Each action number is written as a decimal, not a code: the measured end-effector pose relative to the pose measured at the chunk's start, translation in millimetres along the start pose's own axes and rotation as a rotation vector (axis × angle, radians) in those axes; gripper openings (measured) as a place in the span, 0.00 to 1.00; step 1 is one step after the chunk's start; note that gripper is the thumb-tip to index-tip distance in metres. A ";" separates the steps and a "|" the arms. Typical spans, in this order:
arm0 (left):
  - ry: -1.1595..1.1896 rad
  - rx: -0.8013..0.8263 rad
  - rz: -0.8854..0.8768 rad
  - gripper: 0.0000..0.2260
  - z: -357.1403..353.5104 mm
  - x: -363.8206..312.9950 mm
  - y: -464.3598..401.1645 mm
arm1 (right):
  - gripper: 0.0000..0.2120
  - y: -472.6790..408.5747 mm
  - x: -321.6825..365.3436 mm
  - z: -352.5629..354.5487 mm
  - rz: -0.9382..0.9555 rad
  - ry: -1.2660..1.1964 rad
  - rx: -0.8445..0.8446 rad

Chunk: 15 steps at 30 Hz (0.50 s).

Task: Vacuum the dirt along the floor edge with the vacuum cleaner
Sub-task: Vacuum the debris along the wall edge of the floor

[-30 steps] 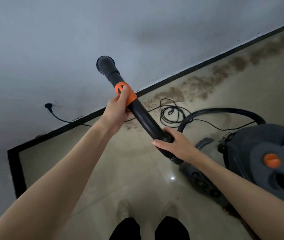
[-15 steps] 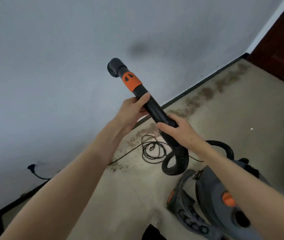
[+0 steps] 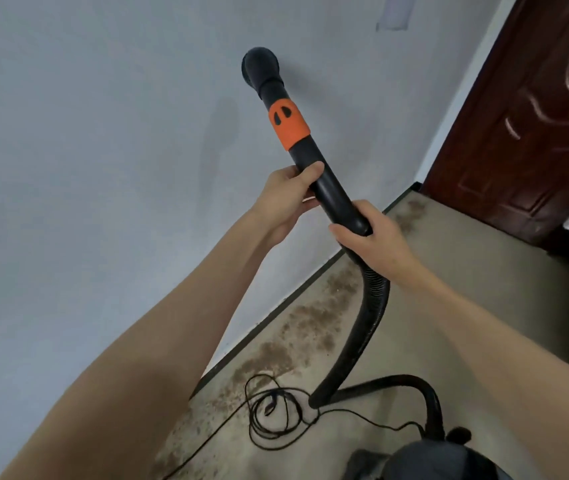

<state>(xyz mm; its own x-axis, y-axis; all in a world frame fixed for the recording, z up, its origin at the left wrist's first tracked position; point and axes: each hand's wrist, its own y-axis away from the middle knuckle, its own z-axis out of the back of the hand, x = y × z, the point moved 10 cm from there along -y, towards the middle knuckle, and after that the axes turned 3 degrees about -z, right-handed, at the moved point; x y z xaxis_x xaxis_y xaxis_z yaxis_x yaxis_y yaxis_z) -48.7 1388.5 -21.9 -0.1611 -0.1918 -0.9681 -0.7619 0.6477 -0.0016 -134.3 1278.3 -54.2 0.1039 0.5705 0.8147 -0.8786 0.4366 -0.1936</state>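
I hold a black vacuum wand (image 3: 331, 188) raised in front of the wall, its round nozzle (image 3: 260, 69) pointing up and an orange collar (image 3: 288, 124) just below it. My left hand (image 3: 288, 195) grips the tube under the collar. My right hand (image 3: 375, 237) grips the tube's lower end where the ribbed hose (image 3: 369, 313) starts. The hose curves down to the grey vacuum body (image 3: 425, 459) at the bottom edge. Brown dirt (image 3: 297, 337) lies in a band along the black skirting (image 3: 286, 299).
A coiled black power cord (image 3: 276, 414) lies on the beige floor beside the dirt. A dark red wooden door (image 3: 532, 109) stands at the right, past the wall's end. The pale wall fills the left and top.
The wand has risen and tilted more upright, nozzle now high against the wall. My view has swung right, bringing the door in. Both hands kept their hold.
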 end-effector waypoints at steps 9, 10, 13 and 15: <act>0.033 0.160 -0.061 0.12 -60.3 -40.3 -135.5 | 0.12 -109.9 -9.2 82.7 0.047 0.147 -0.214; 0.036 0.182 -0.068 0.12 -69.6 -42.9 -147.6 | 0.12 -118.8 -11.5 94.5 0.047 0.177 -0.234; 0.057 0.244 -0.077 0.11 -96.0 -45.4 -184.8 | 0.12 -145.0 -18.0 127.1 0.065 0.288 -0.284; 0.062 0.264 -0.080 0.11 -111.3 -43.7 -211.1 | 0.11 -164.6 -29.0 143.6 0.069 0.317 -0.297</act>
<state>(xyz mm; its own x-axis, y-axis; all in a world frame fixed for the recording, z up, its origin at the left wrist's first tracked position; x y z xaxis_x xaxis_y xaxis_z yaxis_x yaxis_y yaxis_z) 49.3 1178.0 48.6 -0.1509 -0.2893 -0.9453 -0.5852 0.7968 -0.1505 -59.6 1090.0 32.6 0.2283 0.7703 0.5954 -0.7211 0.5446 -0.4282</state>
